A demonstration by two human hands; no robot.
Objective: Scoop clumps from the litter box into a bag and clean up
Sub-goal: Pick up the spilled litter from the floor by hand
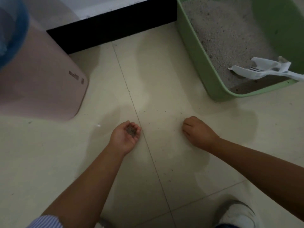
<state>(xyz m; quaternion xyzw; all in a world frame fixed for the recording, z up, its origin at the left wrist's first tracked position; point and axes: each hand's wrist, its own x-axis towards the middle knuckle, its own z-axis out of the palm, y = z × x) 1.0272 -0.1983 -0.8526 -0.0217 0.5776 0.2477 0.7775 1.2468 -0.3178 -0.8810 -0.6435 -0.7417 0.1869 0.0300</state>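
Here, line by line:

Left hand (125, 137): palm up and cupped low over the floor (156, 162), fingers curled loosely around a small heap of grey litter grains (131, 129) in the palm.

Right hand (196, 131): knuckles up, fingers curled down with the tips at the floor; whether they pinch anything I cannot tell.

Floor: pale glossy tile with a grout line running between the hands; stray dark grains lie scattered on it, mostly around and beyond the right hand.

Box (195, 51): green, at upper right, well apart from both hands, filled with grey litter (222, 30).

Scoop (263, 69): white and slotted, lying in the box's near corner, handle over the rim toward the right edge.

Bin (42, 76): pink, at upper left, with a blue bag (13, 25) lining its top.

Wall base (115, 27): black strip between bin and box.

Shoe (236, 214): white, at lower right.

Sleeve (44, 221): striped, on the left arm at the bottom edge.
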